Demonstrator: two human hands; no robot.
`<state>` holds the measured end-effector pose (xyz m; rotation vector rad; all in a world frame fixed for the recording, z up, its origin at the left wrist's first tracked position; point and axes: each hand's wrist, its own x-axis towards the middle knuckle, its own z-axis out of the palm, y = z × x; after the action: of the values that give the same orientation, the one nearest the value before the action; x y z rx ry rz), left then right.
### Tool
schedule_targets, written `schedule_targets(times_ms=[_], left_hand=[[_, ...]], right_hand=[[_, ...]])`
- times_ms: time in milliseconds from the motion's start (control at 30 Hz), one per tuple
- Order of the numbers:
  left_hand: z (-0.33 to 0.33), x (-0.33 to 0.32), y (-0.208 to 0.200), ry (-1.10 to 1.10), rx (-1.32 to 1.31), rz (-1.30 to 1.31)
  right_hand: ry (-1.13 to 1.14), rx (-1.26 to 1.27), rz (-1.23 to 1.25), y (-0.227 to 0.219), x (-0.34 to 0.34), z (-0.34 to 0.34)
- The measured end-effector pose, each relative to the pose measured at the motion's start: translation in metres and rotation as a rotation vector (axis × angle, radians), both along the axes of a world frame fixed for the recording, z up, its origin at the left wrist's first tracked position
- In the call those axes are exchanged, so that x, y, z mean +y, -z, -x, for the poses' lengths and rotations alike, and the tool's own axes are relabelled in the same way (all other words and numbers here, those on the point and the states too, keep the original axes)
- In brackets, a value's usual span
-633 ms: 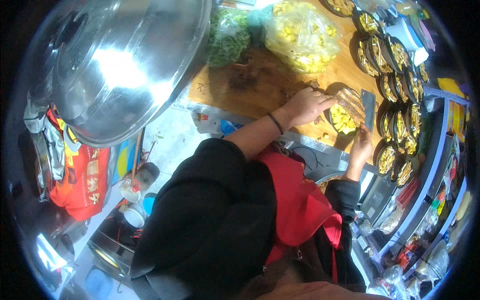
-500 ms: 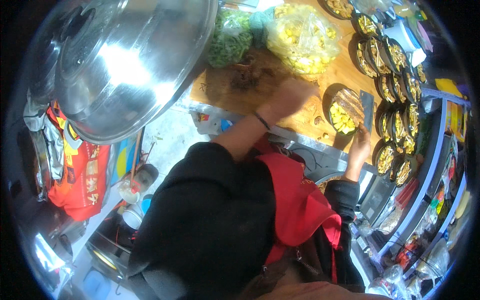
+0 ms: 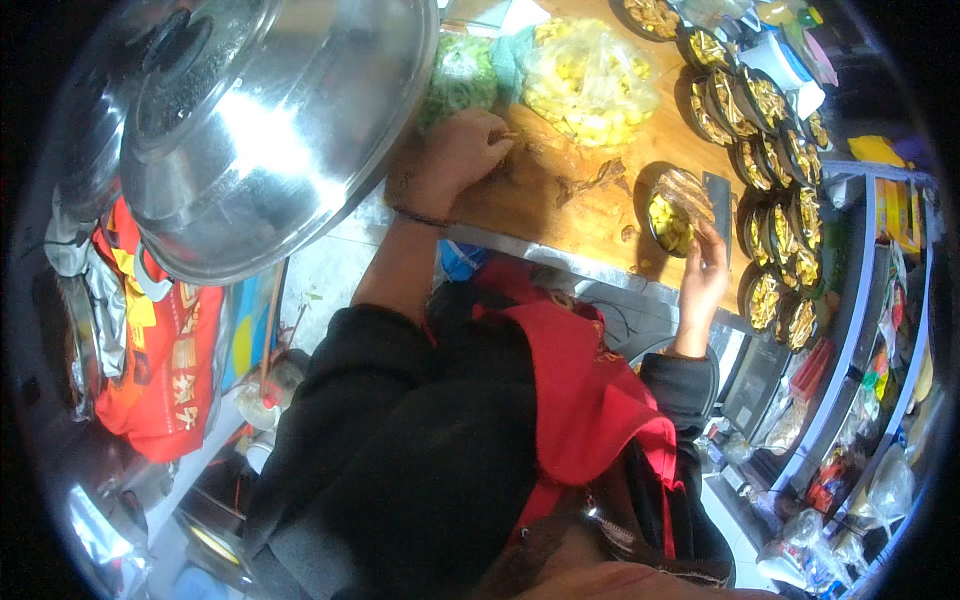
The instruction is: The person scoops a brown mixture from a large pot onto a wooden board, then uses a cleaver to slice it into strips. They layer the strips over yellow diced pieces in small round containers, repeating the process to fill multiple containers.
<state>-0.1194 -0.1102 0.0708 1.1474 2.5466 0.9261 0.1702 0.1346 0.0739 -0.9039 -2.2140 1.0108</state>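
Note:
My right hand [image 3: 706,280] grips the near right rim of a small dark bowl [image 3: 651,229], which looks slightly tilted. Yellow cubes [image 3: 668,222] fill its near left part, and brown slices of what looks like meat [image 3: 684,190] lie across the far right. Over on the left, my left hand [image 3: 468,148] is above the wooden board, close to a clear bag of green vegetables [image 3: 466,75]. Its fingers are curled together, and whatever they may hold cannot be made out. Brown scraps [image 3: 597,177] lie on the board between the two hands.
A big shiny metal lid [image 3: 290,190] rises at the left, beside my left forearm. A clear bag of yellow cubes [image 3: 590,85] stands at the back of the wooden board [image 3: 560,215]. Several filled dark bowls [image 3: 765,160] crowd the right side, next to a dark flat blade-like piece [image 3: 718,190].
My left hand has swept left, from beside the bowl to near the green vegetables. The right hand stays at the bowl, its fingers now further over the rim. The whole view has shifted slightly.

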Motion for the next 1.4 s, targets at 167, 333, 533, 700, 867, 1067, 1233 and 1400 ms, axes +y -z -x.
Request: schedule_targets(times_ms=[167, 333, 533, 700, 867, 1067, 1233, 1400], left_hand=[[-0.007, 0.028, -0.013, 0.084, -0.615, -0.447], [-0.023, 0.067, -0.021, 0.041, -1.329, -0.792], [-0.04, 0.091, -0.025, 0.106, -1.307, -0.748], [-0.043, 0.101, -0.002, 0.04, -1.091, -0.733], [-0.05, 0.112, 0.02, -0.051, -0.941, -0.598], [-0.054, 0.103, 0.021, 0.173, -1.044, -0.521], [-0.033, 0.079, 0.037, 0.255, -0.841, -0.382], [-0.043, 0.078, 0.025, 0.165, -0.764, -0.682]], right_hand=[[-0.159, 0.057, 0.171, -0.035, -0.05, 0.047], [-0.375, 0.215, 0.579, -0.035, -0.059, 0.097], [-0.375, 0.343, 0.967, -0.018, -0.042, 0.095], [-0.259, 0.532, 1.225, -0.008, -0.036, 0.086], [-0.116, 0.466, 0.949, -0.014, -0.04, 0.088], [-0.111, 0.357, 0.763, -0.032, -0.049, 0.096], [-0.014, 0.281, 0.722, -0.039, -0.049, 0.099], [-0.047, 0.288, 0.703, -0.042, -0.061, 0.106]])
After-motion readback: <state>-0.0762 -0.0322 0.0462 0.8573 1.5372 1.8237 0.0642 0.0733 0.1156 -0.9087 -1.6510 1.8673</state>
